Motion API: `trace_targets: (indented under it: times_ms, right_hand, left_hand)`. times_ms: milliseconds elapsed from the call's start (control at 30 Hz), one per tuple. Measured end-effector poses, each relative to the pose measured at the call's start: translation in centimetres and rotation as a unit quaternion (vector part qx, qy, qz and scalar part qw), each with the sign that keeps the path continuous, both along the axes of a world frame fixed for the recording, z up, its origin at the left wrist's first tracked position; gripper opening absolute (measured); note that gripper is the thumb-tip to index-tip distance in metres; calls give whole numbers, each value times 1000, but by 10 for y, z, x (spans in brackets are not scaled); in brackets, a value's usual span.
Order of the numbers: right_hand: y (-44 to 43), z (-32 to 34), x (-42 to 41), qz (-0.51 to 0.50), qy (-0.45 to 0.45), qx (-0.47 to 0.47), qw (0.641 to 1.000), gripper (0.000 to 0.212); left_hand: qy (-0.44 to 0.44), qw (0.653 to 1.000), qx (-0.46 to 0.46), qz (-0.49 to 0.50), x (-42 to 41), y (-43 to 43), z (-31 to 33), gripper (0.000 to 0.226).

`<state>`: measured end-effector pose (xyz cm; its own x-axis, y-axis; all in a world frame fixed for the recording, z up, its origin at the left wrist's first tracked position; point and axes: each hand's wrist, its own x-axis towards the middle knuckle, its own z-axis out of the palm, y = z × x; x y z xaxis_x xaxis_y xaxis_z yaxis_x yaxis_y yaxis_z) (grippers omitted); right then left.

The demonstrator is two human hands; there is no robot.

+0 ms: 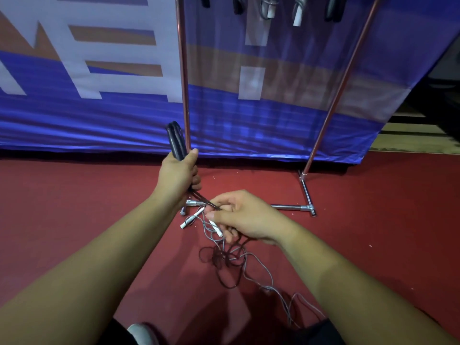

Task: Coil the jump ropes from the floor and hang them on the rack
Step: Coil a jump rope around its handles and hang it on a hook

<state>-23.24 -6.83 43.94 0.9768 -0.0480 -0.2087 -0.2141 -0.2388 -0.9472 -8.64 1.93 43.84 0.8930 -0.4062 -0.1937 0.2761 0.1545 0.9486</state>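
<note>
Landmark: the rack (183, 95), a metal frame on a foot bar; it stands on the red floor (74, 207) with a blue banner (99, 115) behind it
Left hand: the left hand (178, 171) is just in front of the rack's left post; its grip is wrapped round the black handles (175, 140), both held together and standing upright beside that post
Right hand: the right hand (246, 217) is in front of the rack's foot bar, near its left end; its grip is narrow, thumb and fingertips pinching the dark cord (217, 258) where it runs down from the handles
Task's thing: the rest of the dark cord lies in loose loops on the floor in front of the rack; there it crosses the grey jump rope (261, 270), whose white handles (190, 220) lie just in front of the foot bar
Already hung: several ropes (266, 6) hang from the top of the rack, cut off by the picture's edge
Step in hand: by my reading, the start of coiling the black rope; the handles are gathered, but no coil shows in either hand
Next move: it likely calls for drawing the cord up loop by loop into the left hand, easing it free of the grey rope; only then can it go up on the rack
Risk: a hard pull may tighten the tangle or drag the grey rope along
</note>
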Motion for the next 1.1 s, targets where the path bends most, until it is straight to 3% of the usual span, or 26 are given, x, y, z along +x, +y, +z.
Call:
trace_targets:
  times_ms: [167,300,433,533,600,800,933,1033,1100]
  right_hand:
    - [-11,7,-6,12,11,-41,999,16]
    - [-13,9,-12,4,3,-84,996,16]
    - [-26,17,-8,-72,-68,-165,981,11]
    - [-46,20,-9,-110,-99,-212,966,11]
    - [-59,20,-11,-132,-108,-230,958,12]
    - [-85,19,-6,-204,-128,-297,924,33]
    - [-90,18,-7,-201,-113,-297,927,39]
    - [-94,17,-9,-177,-106,-286,936,27]
    - [-97,18,-10,-148,-96,-284,943,12]
  left_hand:
    - [-77,983,163,-17,7,3,-16,22]
    - [-89,967,237,21,19,8,-24,19]
    - [-126,925,345,-97,13,8,-28,18]
    - [-75,903,346,-243,-3,9,-23,15]
    - [-59,898,326,-291,-9,10,-18,13]
    - [-19,914,233,-331,-11,9,-6,14]
    - [11,922,174,-345,-18,8,3,42]
    - [-11,903,188,-387,-19,10,7,57]
    - [-83,878,230,-412,-17,13,6,42]
